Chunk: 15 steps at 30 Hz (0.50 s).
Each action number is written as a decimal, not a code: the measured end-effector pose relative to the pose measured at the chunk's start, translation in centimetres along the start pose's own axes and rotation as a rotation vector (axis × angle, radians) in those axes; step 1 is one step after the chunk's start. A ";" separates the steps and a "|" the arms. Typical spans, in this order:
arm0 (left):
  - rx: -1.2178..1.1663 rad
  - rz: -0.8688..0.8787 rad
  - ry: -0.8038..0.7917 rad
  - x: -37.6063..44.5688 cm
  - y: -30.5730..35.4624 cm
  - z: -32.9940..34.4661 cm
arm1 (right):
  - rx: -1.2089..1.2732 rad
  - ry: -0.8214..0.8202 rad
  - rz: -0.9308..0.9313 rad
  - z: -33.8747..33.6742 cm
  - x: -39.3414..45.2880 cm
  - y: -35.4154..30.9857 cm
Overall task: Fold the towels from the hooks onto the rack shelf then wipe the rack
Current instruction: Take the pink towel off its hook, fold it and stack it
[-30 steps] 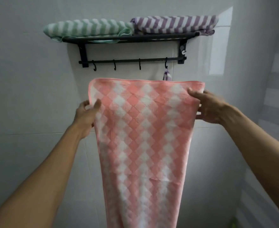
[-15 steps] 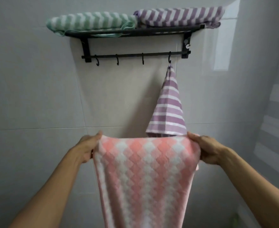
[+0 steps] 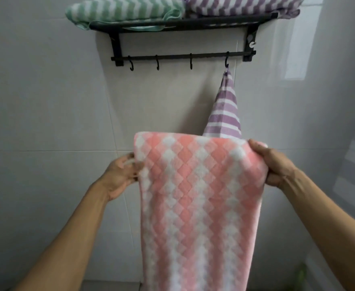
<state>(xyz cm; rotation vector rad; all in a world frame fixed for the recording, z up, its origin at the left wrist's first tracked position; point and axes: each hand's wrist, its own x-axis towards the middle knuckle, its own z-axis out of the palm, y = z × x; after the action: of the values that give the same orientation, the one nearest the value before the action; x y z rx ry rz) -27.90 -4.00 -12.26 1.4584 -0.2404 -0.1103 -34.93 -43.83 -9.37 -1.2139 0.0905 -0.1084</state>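
Two hands, left hand (image 3: 121, 176), right hand (image 3: 274, 164), grip pink towel (image 3: 197, 196); no readable writing.

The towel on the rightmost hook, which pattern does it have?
Purple and white stripes on the hanging towel, seen in the head view.

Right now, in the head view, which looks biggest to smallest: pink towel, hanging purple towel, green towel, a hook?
1. Pink towel, though nearest the camera.
2. Green towel and hanging purple towel: too alike to rank.
3. Hook.
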 end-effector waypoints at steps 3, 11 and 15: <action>0.150 -0.137 0.113 -1.4 -4.3 1.7 | -0.023 0.037 -0.009 -0.2 0.5 -1.7; -0.042 -0.022 0.288 0.8 1.4 3.8 | -0.389 -0.179 0.171 -3.7 -3.7 3.1; -0.192 0.073 0.208 1.1 2.8 2.4 | -0.248 -0.097 0.103 -2.8 -3.1 4.3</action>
<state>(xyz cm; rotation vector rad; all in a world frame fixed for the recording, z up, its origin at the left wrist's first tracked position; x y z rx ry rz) -27.53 -6.25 -9.19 1.2578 -0.1094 0.0761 -38.20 -44.51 -14.36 -1.4569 0.0833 0.0537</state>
